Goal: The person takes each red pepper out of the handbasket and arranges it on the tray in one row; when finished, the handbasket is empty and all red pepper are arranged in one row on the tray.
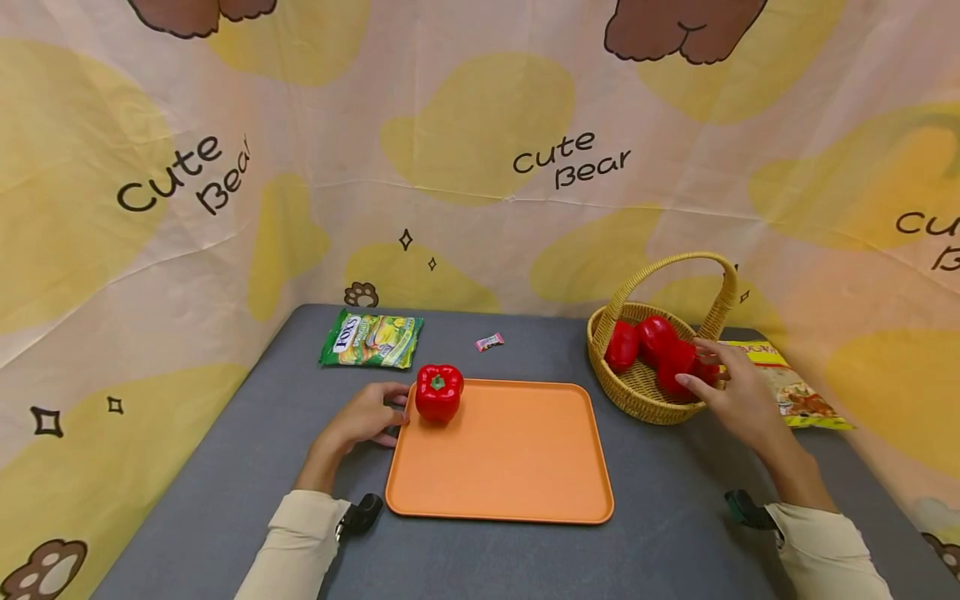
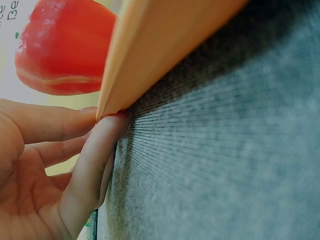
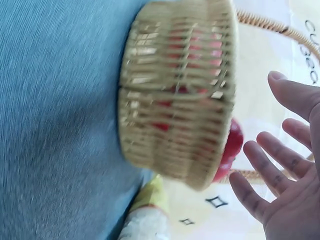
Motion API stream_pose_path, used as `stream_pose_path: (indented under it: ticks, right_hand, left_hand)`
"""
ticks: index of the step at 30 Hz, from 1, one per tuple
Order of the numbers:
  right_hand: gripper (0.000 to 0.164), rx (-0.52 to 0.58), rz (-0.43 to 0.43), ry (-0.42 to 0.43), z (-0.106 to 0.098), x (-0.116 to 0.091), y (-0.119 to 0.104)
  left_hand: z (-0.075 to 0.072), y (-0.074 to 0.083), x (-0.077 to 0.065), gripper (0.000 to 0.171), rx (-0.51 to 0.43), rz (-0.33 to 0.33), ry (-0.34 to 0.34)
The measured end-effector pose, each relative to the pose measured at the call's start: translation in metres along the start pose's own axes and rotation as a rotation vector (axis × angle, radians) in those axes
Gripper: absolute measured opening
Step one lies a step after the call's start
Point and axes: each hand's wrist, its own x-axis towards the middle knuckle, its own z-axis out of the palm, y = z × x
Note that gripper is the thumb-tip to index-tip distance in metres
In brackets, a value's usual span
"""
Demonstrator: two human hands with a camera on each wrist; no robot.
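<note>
An orange tray [image 1: 502,458] lies flat on the grey table, with one red bell pepper [image 1: 439,396] standing in its far left corner. At the tray's left edge, my left hand [image 1: 367,417] pinches the rim between thumb and fingers; the left wrist view has the fingertips meeting at the tray edge [image 2: 120,90]. Several red peppers [image 1: 657,337] sit in a wicker basket [image 1: 637,406] on the right. My right hand [image 1: 738,400] reaches over the basket's right rim, fingers spread beside the peppers. In the right wrist view the palm and extended fingers [image 3: 250,195] hold nothing.
A green candy bag [image 1: 372,340] lies at the back left, and a small pink wrapped candy [image 1: 490,342] behind the tray. Right of the basket is a yellow snack bag [image 1: 802,392]. The basket's tall handle [image 1: 678,257] arches upward. A patterned cloth [image 1: 480,167] hangs behind the table.
</note>
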Motion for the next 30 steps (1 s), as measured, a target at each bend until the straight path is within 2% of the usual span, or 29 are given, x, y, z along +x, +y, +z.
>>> stream_pose_path:
  ticks: [8,14,24,30]
  right_hand:
    - [0.065,-0.044,0.049,-0.039,-0.003,0.002,0.018]
    - [0.062,-0.062,0.044,-0.046,-0.001,0.002,0.026]
    - [0.048,-0.095,-0.006,0.003,0.006,0.0,0.031]
    - [0.042,-0.042,-0.036,0.059,0.014,0.001,0.029]
  left_hand:
    - [0.0,-0.002,0.003,0.054,-0.005,-0.008,0.014]
    - [0.0,-0.002,0.003,0.054,-0.002,-0.005,0.01]
    - [0.0,-0.001,0.001,0.055,-0.003,0.006,0.004]
    - [0.0,-0.002,0.002,0.054,-0.004,-0.006,0.009]
